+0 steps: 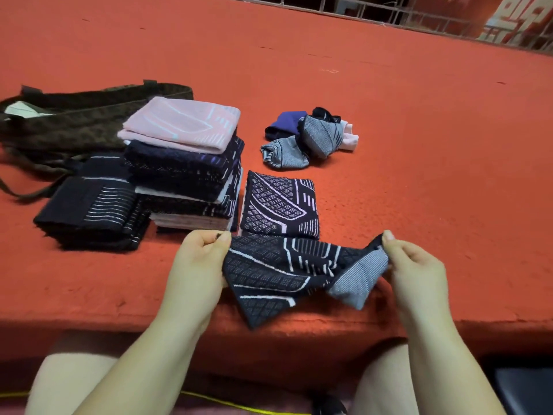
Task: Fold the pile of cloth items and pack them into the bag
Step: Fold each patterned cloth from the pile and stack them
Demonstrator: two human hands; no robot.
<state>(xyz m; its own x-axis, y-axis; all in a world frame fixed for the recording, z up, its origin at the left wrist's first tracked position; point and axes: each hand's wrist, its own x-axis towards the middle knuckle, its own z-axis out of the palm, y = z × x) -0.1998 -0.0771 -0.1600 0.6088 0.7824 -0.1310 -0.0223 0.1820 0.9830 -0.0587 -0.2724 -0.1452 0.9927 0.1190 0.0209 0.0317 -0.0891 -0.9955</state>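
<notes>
Cloth in hand: a dark patterned cloth with a grey striped underside hangs stretched between both hands just over the near edge of the red surface, not yet folded.
Left hand: the left hand pinches the cloth's left corner, thumb and fingers curled onto it.
Right hand: the right hand pinches the opposite corner the same way, fingers bent, nothing else held.
Just folded: one folded dark cloth lies flat just beyond the hands, beside the stacks.
Finished stacks: a tall stack topped by a pink cloth stands left of it; a lower dark stack sits touching it, nearer the left edge.
Left to fold: a small loose pile of grey, blue and pale pieces lies farther in, well apart from the hands.
Bag: the brown bag lies slumped behind the stacks toward the left edge, mouth partly open; something pale shows inside, but what it is cannot be told.
Progress: folding looks mostly done, judging by the stacks against the small pile; packing apparently has not begun.
</notes>
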